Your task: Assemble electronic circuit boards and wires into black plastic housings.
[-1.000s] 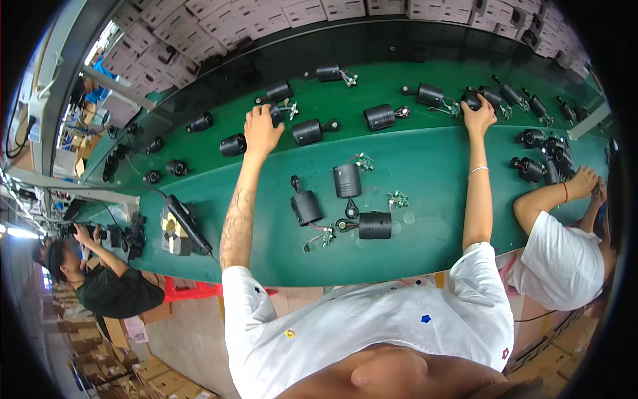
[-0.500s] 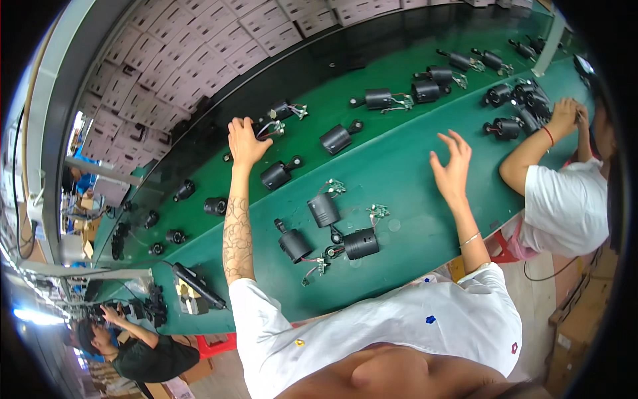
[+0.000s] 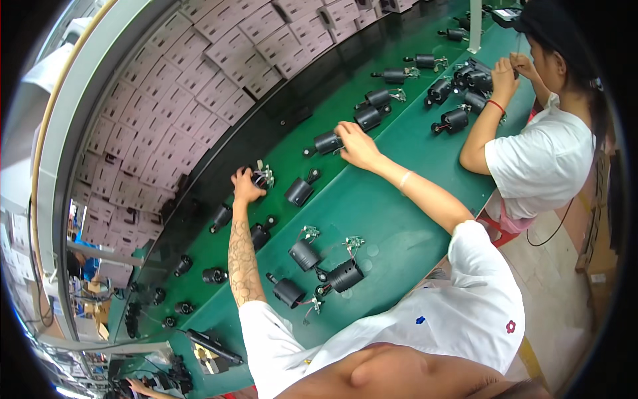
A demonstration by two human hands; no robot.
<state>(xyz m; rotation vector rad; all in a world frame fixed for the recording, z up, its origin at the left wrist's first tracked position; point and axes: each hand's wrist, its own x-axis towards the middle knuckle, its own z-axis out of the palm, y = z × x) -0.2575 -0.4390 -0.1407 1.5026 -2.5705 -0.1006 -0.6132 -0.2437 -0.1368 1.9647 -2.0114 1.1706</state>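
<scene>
My left hand (image 3: 247,188) is over the dark green strip, its fingers curled round a black cylindrical unit that they mostly hide; a green circuit board with wires (image 3: 266,174) sticks out beside it. Farther right, my right hand (image 3: 359,147) reaches across with its fingers closed on the end of another black cylinder (image 3: 325,142), which has a small round-ended stem. In front of me on the lighter green table (image 3: 399,219) lie three such units: one at the back (image 3: 304,255), one at the right (image 3: 345,275) and one at the left (image 3: 288,292), with wired boards beside them.
More black cylinders (image 3: 300,191) lie scattered along the dark green strip. White boxes (image 3: 219,73) are stacked behind it. To my right, a person in a white top (image 3: 538,159) handles parts beside a cluster of units (image 3: 475,80). A black stick-shaped tool (image 3: 214,346) lies at the lower left.
My right hand has moved forward and left from over the table to a cylinder on the strip. My left hand has closed on a unit there. The whole view has shifted.
</scene>
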